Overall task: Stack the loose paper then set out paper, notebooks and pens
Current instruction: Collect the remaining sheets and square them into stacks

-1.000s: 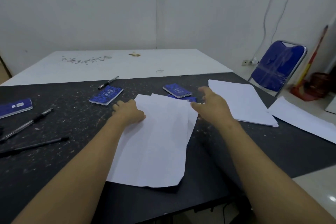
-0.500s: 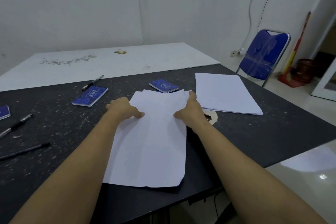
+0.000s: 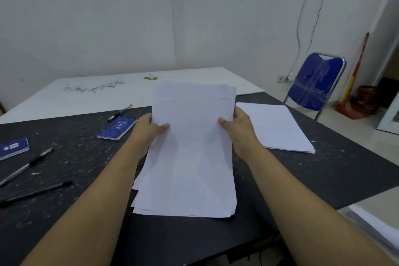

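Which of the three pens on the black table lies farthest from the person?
The pen just behind the blue notebook. The clear pen and the black pen lie far left, much nearer.

Matt paper sheets [image 3: 190, 157], speckled black tabletop [image 3: 75, 157]

Fingers of left hand [image 3: 149, 130] & right hand [image 3: 238, 128] are hidden behind held sheets [image 3: 190, 157]; only thumbs show. Can't tell if sheets' bottom edge touches table [image 3: 323, 168]. Frame cuts off left-edge notebook [image 3: 13, 148], clear pen [image 3: 28, 165], black pen [image 3: 36, 193] & bottom-right paper [image 3: 375, 227]. Cover print on nearer notebook [image 3: 117, 128] is too small to read.
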